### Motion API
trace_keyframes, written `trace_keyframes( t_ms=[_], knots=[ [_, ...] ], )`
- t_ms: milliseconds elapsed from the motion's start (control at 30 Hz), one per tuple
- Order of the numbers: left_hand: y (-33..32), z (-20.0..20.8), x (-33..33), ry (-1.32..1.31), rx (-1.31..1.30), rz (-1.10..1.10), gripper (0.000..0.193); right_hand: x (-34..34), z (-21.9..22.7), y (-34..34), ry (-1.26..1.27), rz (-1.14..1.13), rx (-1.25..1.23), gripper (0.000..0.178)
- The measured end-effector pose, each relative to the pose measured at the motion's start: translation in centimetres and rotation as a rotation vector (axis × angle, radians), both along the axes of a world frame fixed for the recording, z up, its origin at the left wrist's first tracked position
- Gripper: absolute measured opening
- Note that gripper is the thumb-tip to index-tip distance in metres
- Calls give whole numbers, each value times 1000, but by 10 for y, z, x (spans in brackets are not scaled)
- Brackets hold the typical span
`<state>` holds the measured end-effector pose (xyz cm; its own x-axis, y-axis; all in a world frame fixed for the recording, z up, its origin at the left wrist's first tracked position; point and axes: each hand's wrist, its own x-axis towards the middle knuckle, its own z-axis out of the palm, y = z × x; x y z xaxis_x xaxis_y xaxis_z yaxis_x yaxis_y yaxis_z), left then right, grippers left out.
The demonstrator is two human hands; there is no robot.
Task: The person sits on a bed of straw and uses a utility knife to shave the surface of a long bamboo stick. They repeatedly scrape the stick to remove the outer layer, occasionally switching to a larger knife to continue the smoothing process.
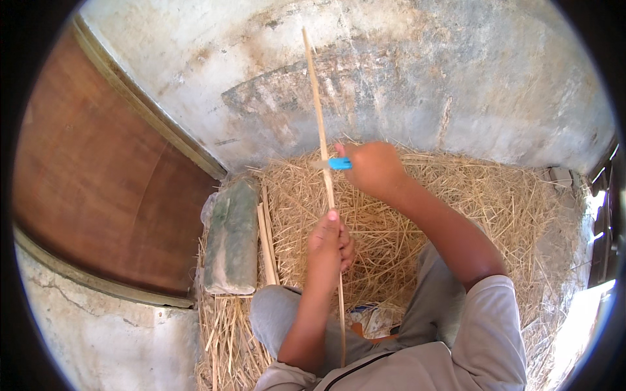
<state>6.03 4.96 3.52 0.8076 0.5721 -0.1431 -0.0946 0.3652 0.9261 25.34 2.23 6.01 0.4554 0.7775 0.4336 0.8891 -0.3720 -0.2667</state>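
Note:
A long, thin pale strip of wood or bamboo [317, 98] runs nearly upright through the view, from the wall area down to my lap. My left hand [329, 241] is closed round it below the middle, thumb lying along it. Higher up, my right hand [375, 171] grips a knife with a blue handle [340, 163]. Its short blade [320, 165] lies across the strip, a little above my left hand. Most of the knife's handle is hidden inside my right fist.
Loose straw [391, 221] covers the floor around my legs. On the left a grey-green block [231, 238] lies beside several pale strips [267, 241]. A weathered wall [391, 78] rises ahead, and a brown wooden panel [111, 176] stands at the left.

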Motion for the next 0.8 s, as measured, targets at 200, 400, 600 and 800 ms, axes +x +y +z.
trace_keyframes(
  t_ms=[200,400,600,800],
  knots=[
    [-9,-2,5,96,21,29,40,19,-14,17,-45,-123,169,47],
    [-10,-6,8,164,122,94,38,23,-18,24,-39,-169,214,46],
    [-3,-5,-1,159,123,89,37,10,-5,22,54,-133,14,47],
    [5,-8,-6,133,77,119,35,0,-30,19,-24,23,60,47]
  ],
)
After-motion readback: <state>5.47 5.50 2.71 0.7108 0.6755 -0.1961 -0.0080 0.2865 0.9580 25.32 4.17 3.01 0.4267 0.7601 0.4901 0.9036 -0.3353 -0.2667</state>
